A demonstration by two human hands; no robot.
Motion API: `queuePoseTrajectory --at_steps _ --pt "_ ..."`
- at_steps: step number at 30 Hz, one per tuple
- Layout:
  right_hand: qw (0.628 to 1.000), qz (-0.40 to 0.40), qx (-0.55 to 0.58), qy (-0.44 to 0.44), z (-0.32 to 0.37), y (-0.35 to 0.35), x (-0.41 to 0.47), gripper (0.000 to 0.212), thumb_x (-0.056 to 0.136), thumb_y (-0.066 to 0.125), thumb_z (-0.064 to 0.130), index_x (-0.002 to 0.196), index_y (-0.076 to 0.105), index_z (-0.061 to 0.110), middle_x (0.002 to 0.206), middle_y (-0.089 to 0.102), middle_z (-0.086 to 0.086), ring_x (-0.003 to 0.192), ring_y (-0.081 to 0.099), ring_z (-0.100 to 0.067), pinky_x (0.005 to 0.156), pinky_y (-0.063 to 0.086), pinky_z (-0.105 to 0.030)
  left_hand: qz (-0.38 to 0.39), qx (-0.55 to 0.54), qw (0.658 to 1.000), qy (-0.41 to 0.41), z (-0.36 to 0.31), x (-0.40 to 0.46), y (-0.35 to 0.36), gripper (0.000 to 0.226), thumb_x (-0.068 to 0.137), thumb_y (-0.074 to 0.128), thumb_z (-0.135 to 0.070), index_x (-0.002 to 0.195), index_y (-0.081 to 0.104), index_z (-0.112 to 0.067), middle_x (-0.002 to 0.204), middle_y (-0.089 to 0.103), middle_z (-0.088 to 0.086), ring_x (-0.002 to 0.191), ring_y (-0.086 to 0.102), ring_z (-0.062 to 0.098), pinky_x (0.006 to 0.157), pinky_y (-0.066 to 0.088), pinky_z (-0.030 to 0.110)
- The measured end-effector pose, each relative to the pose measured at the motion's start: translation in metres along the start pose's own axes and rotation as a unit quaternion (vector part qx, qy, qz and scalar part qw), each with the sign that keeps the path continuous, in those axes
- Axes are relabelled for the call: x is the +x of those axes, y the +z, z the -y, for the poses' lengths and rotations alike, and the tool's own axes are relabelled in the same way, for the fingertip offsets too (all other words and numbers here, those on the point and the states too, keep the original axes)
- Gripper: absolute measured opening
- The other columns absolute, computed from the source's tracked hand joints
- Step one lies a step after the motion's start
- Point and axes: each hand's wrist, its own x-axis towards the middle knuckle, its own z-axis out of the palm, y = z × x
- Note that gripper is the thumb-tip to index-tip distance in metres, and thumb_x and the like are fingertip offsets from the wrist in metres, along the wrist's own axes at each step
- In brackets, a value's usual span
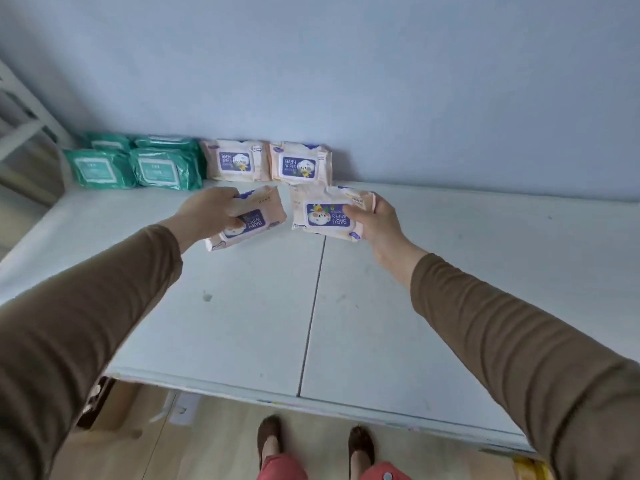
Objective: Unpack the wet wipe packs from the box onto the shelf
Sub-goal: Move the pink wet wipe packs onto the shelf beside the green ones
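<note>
My left hand [207, 211] grips a peach baby wipes pack [258, 216] tilted just above the white shelf [242, 323]. My right hand [375, 220] holds a second peach baby wipes pack [323, 211] by its right end, label facing me upside down. Both held packs hover in front of two peach packs [235, 161] [300, 163] that lean against the wall. To their left lie several green wipe packs [162, 164] in stacks at the shelf's back left. The box is mostly hidden; a brown cardboard corner [104, 407] shows under the shelf's front edge at the lower left.
The pale blue wall [381, 98] backs the shelf. A seam [311, 306] splits the shelf surface down the middle. A white frame [24, 119] stands at the far left. Below the front edge are wooden floor and my feet [315, 445].
</note>
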Motion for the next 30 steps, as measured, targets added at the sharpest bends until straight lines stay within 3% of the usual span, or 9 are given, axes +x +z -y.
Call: queuePoseTrajectory --at_steps 4,7,10,14,17,20,25,30 --pt "0.999 -0.031 -0.011 -0.005 -0.003 0.040 0.049 0.019 0.085 0.068 0.002 0.097 0.065 0.017 0.094 0.072 -0.003 0.078 0.069 -0.017 0.072 0.056 -0.032 -0.004 -0.014 1.000 0.022 0.028 0.055 -0.008 0.038 0.074 0.079 -0.033 0.090 0.051 -0.013 0.075 0.054 0.000 0.076 0.059 0.030 0.059 0.043 0.033" --pt "0.998 -0.059 -0.014 -0.001 -0.004 0.067 0.082 0.021 0.086 0.067 0.002 0.103 0.066 0.013 0.099 0.072 -0.008 0.080 0.069 -0.020 0.071 0.055 -0.033 0.012 -0.016 0.998 0.061 0.047 0.096 -0.012 0.039 0.076 0.079 -0.031 0.103 0.056 -0.013 0.093 0.064 0.007 0.087 0.059 0.030 0.069 0.045 0.036" --pt "0.996 -0.088 -0.024 0.010 -0.009 0.084 0.109 0.027 0.087 0.064 -0.002 0.113 0.065 0.004 0.111 0.071 -0.019 0.090 0.067 -0.027 0.083 0.055 -0.044 0.032 -0.006 0.994 0.104 0.064 0.133 -0.014 0.038 0.077 0.077 -0.030 0.106 0.058 -0.016 0.107 0.067 0.010 0.096 0.059 0.032 0.069 0.038 0.033" --pt "0.994 -0.106 -0.034 0.010 -0.017 0.094 0.135 0.029 0.086 0.061 0.001 0.114 0.067 0.006 0.115 0.071 -0.020 0.092 0.071 -0.031 0.082 0.058 -0.043 0.029 -0.030 0.988 0.151 0.077 0.170 -0.018 0.071 0.077 0.077 -0.027 0.142 0.047 -0.029 0.118 0.064 -0.004 0.105 0.059 0.025 0.086 0.046 0.035" --pt "0.982 -0.118 -0.146 -0.016 -0.027 0.098 0.142 0.036 0.080 0.071 0.013 0.115 0.064 0.016 0.113 0.071 -0.003 0.103 0.069 -0.024 0.088 0.056 -0.040 -0.017 0.016 0.985 0.168 0.081 0.182 -0.015 0.061 0.076 0.074 -0.029 0.133 0.053 -0.027 0.116 0.066 0.001 0.106 0.059 0.030 0.082 0.051 0.040" --pt "0.961 -0.151 -0.230 -0.034 -0.041 0.098 0.137 0.057 0.072 0.083 0.026 0.118 0.051 0.030 0.110 0.065 0.016 0.100 0.064 -0.006 0.082 0.049 -0.028 -0.085 0.041 0.977 0.189 0.085 0.182 -0.006 0.052 0.073 0.078 -0.029 0.119 0.057 -0.018 0.114 0.059 0.005 0.105 0.053 0.031 0.074 0.051 0.044" --pt "0.919 -0.215 -0.326 -0.049 -0.044 0.108 0.146 0.065 0.075 0.080 0.038 0.126 0.046 0.018 0.125 0.063 0.004 0.113 0.059 -0.020 0.081 0.041 -0.027 -0.108 0.072 0.976 0.176 0.085 0.185 -0.002 0.054 0.071 0.081 -0.034 0.114 0.057 -0.013 0.109 0.059 0.007 0.101 0.053 0.031 0.072 0.050 0.045" --pt "0.900 -0.230 -0.370 -0.026 -0.037 0.110 0.137 0.064 0.074 0.080 0.038 0.120 0.045 0.012 0.120 0.061 -0.006 0.114 0.055 -0.030 0.091 0.049 -0.042 -0.159 0.078 0.965 0.192 0.081 0.172 -0.001 0.054 0.067 0.083 -0.024 0.111 0.055 -0.010 0.105 0.056 0.012 0.095 0.051 0.035 0.071 0.047 0.045"
